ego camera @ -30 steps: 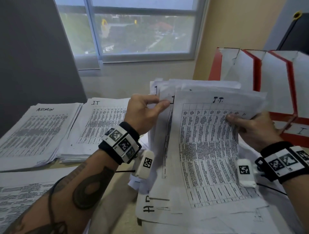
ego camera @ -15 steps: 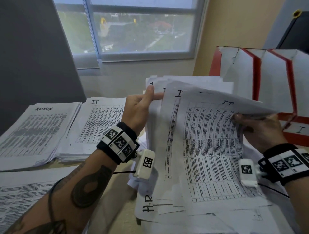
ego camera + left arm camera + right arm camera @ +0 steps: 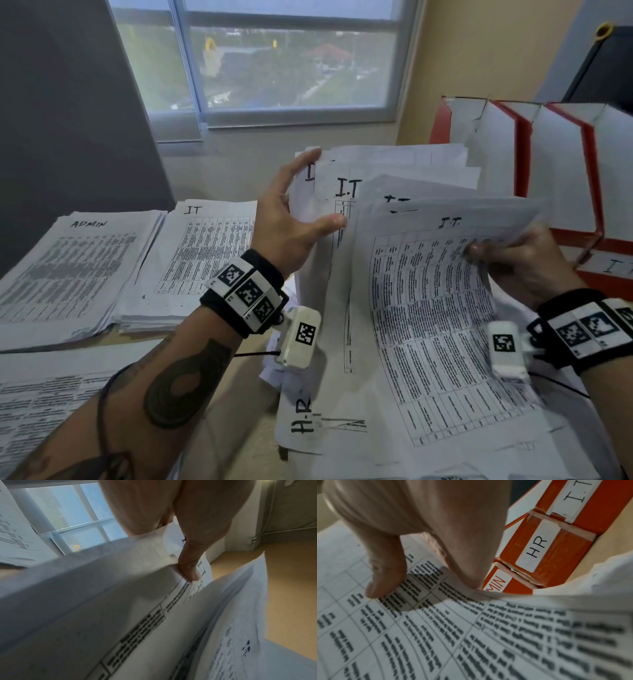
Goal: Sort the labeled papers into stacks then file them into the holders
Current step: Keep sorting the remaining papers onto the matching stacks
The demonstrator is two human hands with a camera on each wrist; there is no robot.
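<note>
A loose pile of printed sheets stands tilted up in front of me, several of them marked I.T at the top. My left hand grips the rear I.T sheets at their upper left edge, thumb on the front and fingers behind. My right hand pinches the front I.T sheet near its top right, its thumb on the print, and that sheet curls forward. A sheet marked H.R lies under the pile. Red holders stand at the right, labelled I.T, HR and ADMIN.
On the table at the left lie an ADMIN stack and an I.T stack. Another stack of printed sheets lies at the near left under my forearm. A window is behind, a dark panel to its left.
My left hand has slid up the pile's left edge and spread its fingers; the sheets have fanned so more I.T labels show. The right hand's front sheet has bent further forward.
</note>
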